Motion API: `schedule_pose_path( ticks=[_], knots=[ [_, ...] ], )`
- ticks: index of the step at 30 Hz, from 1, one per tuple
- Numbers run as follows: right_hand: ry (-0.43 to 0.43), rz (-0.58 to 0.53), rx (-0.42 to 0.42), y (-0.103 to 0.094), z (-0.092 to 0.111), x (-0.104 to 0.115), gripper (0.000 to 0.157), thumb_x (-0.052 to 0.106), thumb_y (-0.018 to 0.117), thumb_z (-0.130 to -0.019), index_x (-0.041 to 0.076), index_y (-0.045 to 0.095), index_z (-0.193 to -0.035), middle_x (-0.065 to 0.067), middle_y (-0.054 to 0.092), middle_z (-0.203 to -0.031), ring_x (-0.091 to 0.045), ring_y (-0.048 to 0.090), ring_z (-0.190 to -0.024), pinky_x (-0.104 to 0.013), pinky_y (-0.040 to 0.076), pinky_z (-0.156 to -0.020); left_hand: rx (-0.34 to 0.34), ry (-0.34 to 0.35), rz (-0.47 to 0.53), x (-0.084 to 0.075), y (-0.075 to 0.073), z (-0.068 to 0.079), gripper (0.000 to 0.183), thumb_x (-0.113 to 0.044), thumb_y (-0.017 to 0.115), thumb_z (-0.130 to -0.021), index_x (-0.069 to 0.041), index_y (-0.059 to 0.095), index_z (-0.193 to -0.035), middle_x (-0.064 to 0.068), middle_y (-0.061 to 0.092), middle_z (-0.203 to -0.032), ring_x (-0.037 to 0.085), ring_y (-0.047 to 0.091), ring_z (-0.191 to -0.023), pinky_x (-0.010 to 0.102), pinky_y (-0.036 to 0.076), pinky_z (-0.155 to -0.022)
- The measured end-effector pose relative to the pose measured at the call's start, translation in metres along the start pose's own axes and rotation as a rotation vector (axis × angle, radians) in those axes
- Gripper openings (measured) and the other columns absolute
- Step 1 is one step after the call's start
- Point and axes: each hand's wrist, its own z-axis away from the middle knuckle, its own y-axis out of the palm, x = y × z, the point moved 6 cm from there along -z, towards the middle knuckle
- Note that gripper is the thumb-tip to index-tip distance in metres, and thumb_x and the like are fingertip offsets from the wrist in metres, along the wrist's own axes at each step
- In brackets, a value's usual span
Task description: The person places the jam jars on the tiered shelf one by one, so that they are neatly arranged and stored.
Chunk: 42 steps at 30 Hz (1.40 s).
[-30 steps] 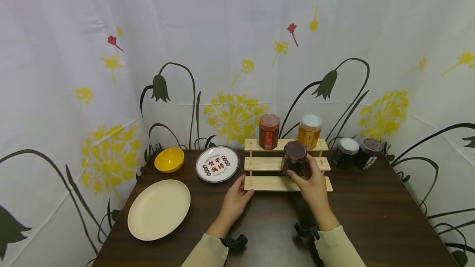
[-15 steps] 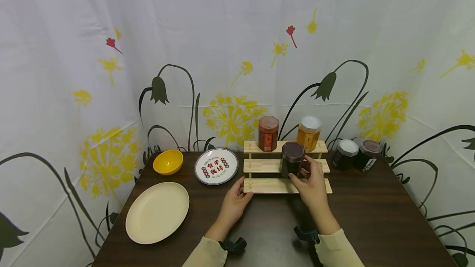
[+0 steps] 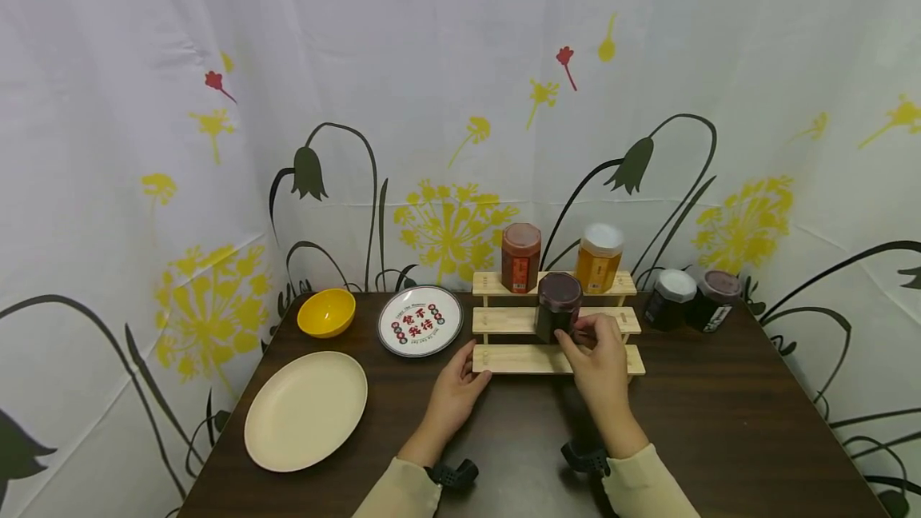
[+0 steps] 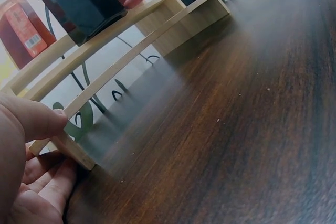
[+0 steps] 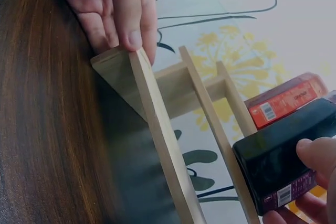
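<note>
Dark jar point(image 3: 552, 314) is upright at the middle tier of the wooden rack point(image 3: 511, 359), pinched by the right hand point(image 3: 603, 354), presumably for control; full seating unconfirmed. Left hand point(image 3: 456, 381) grips the rack's lower left end, apparently steadying it. Red jar point(image 3: 520, 258) and amber jar point(image 3: 598, 264) occupy the top tier.

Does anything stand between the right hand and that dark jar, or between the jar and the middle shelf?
Nothing visible stands in the way. The right-hand grip directly holds the dark jar, which is at the middle shelf. The red jar and yellow jar stand behind, on the top shelf, not in between.
</note>
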Motion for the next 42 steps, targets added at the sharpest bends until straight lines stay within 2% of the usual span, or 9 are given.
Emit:
schedule_pose_path(
  ticks=[3, 7, 13, 16, 20, 28, 34, 39, 42],
  knots=[
    [-0.052, -0.010, -0.006, 0.001, 0.002, 0.002, 0.027, 0.007, 0.088, -0.092, 0.001, 0.068, -0.109, -0.011, 0.060, -0.114, -0.028, 0.071, -0.108, -0.047, 0.065, -0.098, 0.001, 0.001, -0.008, 0.000, 0.000, 0.001, 0.070, -0.011, 0.072, -0.105, 0.003, 0.039, -0.166, 0.027, 0.057, -0.157, 0.037, 0.060, -0.143, 0.044, 0.054, -0.117],
    [-0.108, -0.028, 0.026, 0.004, 0.004, 0.005, 0.024, 0.007, 0.088, -0.092, 0.004, 0.070, -0.108, -0.013, 0.061, -0.126, -0.025, 0.068, -0.117, -0.046, 0.063, -0.101, 0.000, -0.008, -0.019, 0.002, 0.000, 0.001, 0.070, -0.012, 0.072, -0.105, 0.004, 0.040, -0.165, 0.027, 0.058, -0.156, 0.037, 0.061, -0.142, 0.041, 0.055, -0.115],
    [-0.142, -0.090, 0.124, 0.011, 0.006, 0.008, 0.023, 0.007, 0.086, -0.094, 0.006, 0.074, -0.113, -0.020, 0.051, -0.148, -0.038, 0.062, -0.134, -0.057, 0.058, -0.107, 0.002, -0.011, -0.015, 0.003, 0.000, 0.001, 0.070, -0.011, 0.072, -0.105, 0.003, 0.040, -0.165, 0.027, 0.059, -0.156, 0.037, 0.061, -0.142, 0.040, 0.056, -0.115],
    [-0.143, -0.098, 0.163, 0.015, 0.006, 0.007, 0.025, 0.007, 0.085, -0.095, 0.007, 0.076, -0.118, -0.021, 0.047, -0.154, -0.042, 0.058, -0.140, -0.059, 0.057, -0.108, 0.000, -0.013, -0.008, 0.003, 0.000, 0.001, 0.070, -0.011, 0.072, -0.105, 0.002, 0.041, -0.165, 0.026, 0.058, -0.156, 0.036, 0.060, -0.142, 0.043, 0.055, -0.116],
    [-0.153, -0.098, 0.199, 0.020, 0.009, 0.010, 0.029, 0.009, 0.083, -0.097, 0.005, 0.076, -0.125, -0.022, 0.042, -0.157, -0.042, 0.058, -0.141, -0.054, 0.056, -0.109, -0.001, -0.012, -0.003, 0.003, 0.001, 0.000, 0.069, -0.011, 0.072, -0.105, 0.001, 0.041, -0.165, 0.024, 0.058, -0.157, 0.036, 0.060, -0.142, 0.045, 0.054, -0.117],
    [-0.154, -0.079, 0.211, 0.022, 0.008, 0.010, 0.031, 0.010, 0.084, -0.097, 0.004, 0.075, -0.125, -0.021, 0.042, -0.159, -0.044, 0.057, -0.143, -0.049, 0.056, -0.111, -0.004, -0.001, -0.007, 0.002, 0.001, -0.001, 0.070, -0.009, 0.073, -0.104, 0.003, 0.040, -0.165, 0.026, 0.058, -0.157, 0.037, 0.061, -0.142, 0.039, 0.056, -0.115],
    [-0.114, -0.079, 0.252, 0.023, 0.005, 0.004, 0.031, 0.014, 0.084, -0.097, 0.007, 0.074, -0.126, -0.018, 0.042, -0.163, -0.045, 0.055, -0.147, -0.051, 0.054, -0.112, -0.003, -0.003, -0.002, 0.001, 0.001, -0.001, 0.069, -0.008, 0.072, -0.104, 0.004, 0.040, -0.165, 0.028, 0.057, -0.156, 0.039, 0.060, -0.143, 0.042, 0.054, -0.117],
    [-0.087, -0.087, 0.284, 0.023, 0.004, 0.001, 0.032, 0.015, 0.084, -0.098, 0.007, 0.073, -0.127, -0.016, 0.039, -0.166, -0.044, 0.052, -0.150, -0.053, 0.053, -0.114, -0.007, -0.024, 0.001, 0.001, 0.001, -0.001, 0.070, -0.009, 0.072, -0.104, 0.001, 0.041, -0.165, 0.026, 0.058, -0.157, 0.036, 0.060, -0.143, 0.036, 0.055, -0.115],
    [-0.089, -0.087, 0.296, 0.023, 0.002, 0.000, 0.032, 0.015, 0.083, -0.098, 0.007, 0.072, -0.127, -0.017, 0.038, -0.167, -0.045, 0.052, -0.150, -0.055, 0.053, -0.114, -0.003, -0.025, -0.004, 0.000, 0.001, -0.002, 0.070, -0.010, 0.073, -0.105, 0.001, 0.040, -0.166, 0.025, 0.058, -0.157, 0.035, 0.060, -0.143, 0.036, 0.055, -0.115]
  ],
)
